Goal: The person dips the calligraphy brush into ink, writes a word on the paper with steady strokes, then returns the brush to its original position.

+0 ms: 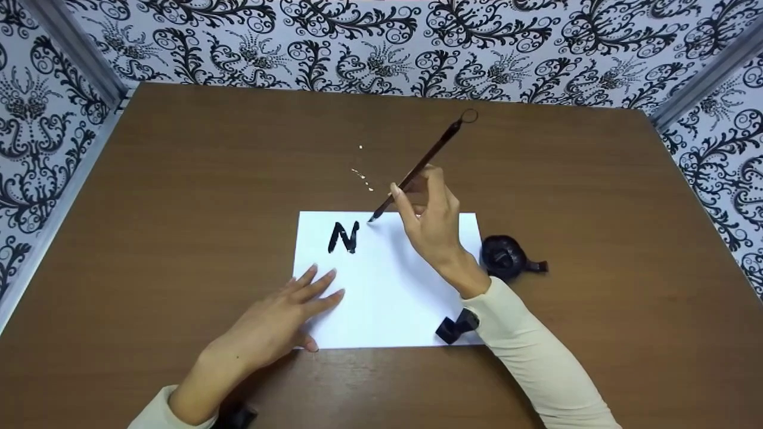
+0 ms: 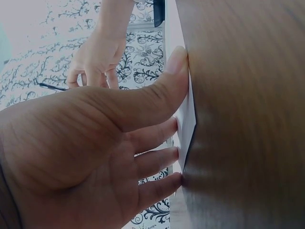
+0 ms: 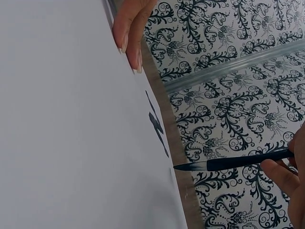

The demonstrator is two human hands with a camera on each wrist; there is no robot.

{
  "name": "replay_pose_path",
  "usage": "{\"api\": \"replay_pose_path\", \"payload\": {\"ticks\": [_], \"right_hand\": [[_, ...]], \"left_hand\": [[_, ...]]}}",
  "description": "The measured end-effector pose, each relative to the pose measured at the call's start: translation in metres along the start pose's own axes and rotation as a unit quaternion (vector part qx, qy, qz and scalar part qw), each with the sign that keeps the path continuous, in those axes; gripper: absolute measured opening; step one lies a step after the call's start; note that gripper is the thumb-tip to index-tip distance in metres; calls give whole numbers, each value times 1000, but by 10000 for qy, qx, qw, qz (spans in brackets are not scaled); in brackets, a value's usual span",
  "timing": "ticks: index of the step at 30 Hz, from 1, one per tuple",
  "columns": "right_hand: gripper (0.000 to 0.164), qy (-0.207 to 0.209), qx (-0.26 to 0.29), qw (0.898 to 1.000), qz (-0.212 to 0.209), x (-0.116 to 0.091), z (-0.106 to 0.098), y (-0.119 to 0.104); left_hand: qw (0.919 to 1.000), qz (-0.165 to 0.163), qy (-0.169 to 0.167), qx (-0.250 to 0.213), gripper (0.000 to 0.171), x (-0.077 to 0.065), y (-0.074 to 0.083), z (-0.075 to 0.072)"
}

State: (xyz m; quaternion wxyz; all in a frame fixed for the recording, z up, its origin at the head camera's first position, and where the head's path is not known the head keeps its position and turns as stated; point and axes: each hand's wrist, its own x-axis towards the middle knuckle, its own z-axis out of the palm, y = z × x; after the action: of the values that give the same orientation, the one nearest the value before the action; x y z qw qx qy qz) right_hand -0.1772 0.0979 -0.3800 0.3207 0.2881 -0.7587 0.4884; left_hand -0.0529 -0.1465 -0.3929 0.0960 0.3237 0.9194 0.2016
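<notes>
My right hand [image 1: 435, 220] pinches a dark paintbrush [image 1: 426, 156] with a hanging loop at its top end. The brush's black tip is right at the upper part of a white sheet of paper [image 1: 387, 286], just right of a black painted letter N [image 1: 344, 238]. In the right wrist view the bristles [image 3: 190, 166] come close over the sheet near its edge. My left hand [image 1: 277, 319] lies with spread fingers on the paper's lower left part. The left wrist view shows the thumb [image 2: 177, 62] and fingertips resting along the sheet's edge.
A round black pot [image 1: 503, 257] with a short spout or handle stands against the paper's right side. Small pale flecks [image 1: 362, 176] lie on the brown table [image 1: 208, 179] beyond the sheet. Patterned black-and-white panels [image 1: 381, 47] with grey edges rise behind the table.
</notes>
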Motion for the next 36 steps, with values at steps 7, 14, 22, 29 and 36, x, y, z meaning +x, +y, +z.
{"api": "replay_pose_path", "payload": {"ticks": [7,14,22,29,36], "right_hand": [[24,25,17,10000,18,0,1,-1],[23,92,-5,10000,-33,-2,2,0],[24,57,36,9999,-87,-3,5,2],[23,-56,-40,9999,-123,-4,6,1],[23,-228,-95,9996,-158,-4,5,0]], "left_hand": [[9999,-92,-78,5,76,0,1,-1],[10000,-71,-45,1,76,0,1,0],[10000,-15,-31,14,77,0,0,-1],[10000,52,40,24,76,0,0,0],[10000,5,17,-35,76,0,0,-1]]}}
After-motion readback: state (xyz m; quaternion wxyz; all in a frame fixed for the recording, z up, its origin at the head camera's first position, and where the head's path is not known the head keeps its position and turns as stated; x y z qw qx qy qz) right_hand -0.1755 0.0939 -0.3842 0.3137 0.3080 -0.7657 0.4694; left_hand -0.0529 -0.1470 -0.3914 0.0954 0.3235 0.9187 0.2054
